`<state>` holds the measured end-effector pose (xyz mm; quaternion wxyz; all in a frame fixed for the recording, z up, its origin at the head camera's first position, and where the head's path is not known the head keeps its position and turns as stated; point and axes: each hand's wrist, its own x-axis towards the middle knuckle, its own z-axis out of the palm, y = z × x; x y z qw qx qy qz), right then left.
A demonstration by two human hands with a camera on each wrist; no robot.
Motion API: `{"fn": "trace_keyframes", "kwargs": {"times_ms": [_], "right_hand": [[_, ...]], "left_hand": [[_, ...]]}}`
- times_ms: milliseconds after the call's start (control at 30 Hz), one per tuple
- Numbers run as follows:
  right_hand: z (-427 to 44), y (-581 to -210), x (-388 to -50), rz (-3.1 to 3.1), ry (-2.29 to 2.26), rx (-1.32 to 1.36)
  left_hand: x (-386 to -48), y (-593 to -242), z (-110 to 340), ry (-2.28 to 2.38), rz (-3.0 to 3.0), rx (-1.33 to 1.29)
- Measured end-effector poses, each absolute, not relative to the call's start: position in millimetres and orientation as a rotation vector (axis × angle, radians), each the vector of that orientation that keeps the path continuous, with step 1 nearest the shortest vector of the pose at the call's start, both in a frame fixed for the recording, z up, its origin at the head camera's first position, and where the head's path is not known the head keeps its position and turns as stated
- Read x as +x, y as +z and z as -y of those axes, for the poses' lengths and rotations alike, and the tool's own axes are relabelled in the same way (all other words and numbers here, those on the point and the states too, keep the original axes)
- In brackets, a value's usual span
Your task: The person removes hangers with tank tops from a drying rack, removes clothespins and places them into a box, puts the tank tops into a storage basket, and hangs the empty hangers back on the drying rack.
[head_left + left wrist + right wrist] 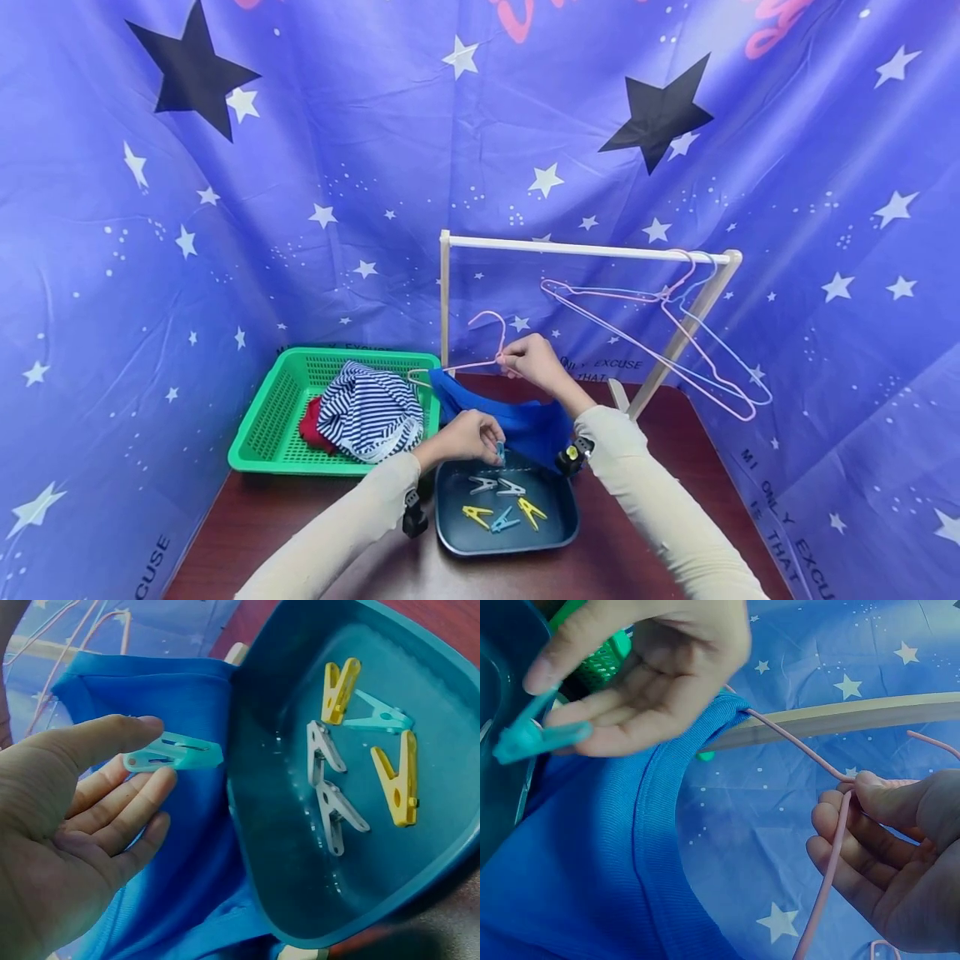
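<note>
Between thumb and fingers, my left hand pinches a light-blue clothespin just above the back rim of a dark teal tray. My right hand grips a pink hanger near the base of its hook. A blue garment hangs on that hanger, its neckline edge over the hanger's arm in the right wrist view. Inside the tray lie two yellow clothespins, two grey clothespins and another light-blue clothespin.
A green basket at the left holds a striped cloth and a red cloth. Behind stands a wooden rack; a pink hanger and a blue hanger hang at its right end.
</note>
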<state>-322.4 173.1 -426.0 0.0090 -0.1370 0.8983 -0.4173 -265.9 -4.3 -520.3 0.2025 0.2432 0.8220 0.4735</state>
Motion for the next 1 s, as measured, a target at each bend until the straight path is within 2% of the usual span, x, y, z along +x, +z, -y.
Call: {"fn": "trace_keyframes", "kwargs": {"times_ms": [533, 1000], "right_hand": [[-185, -411, -315, -2.755, -1.294, -0.544], [-191, -401, -311, -2.75, -1.276, -0.594]], "left_hand": [[-257, -544, -4, 1.057, -2.321, 0.709], [-251, -562, -14, 1.017, -2.313, 0.698]]}}
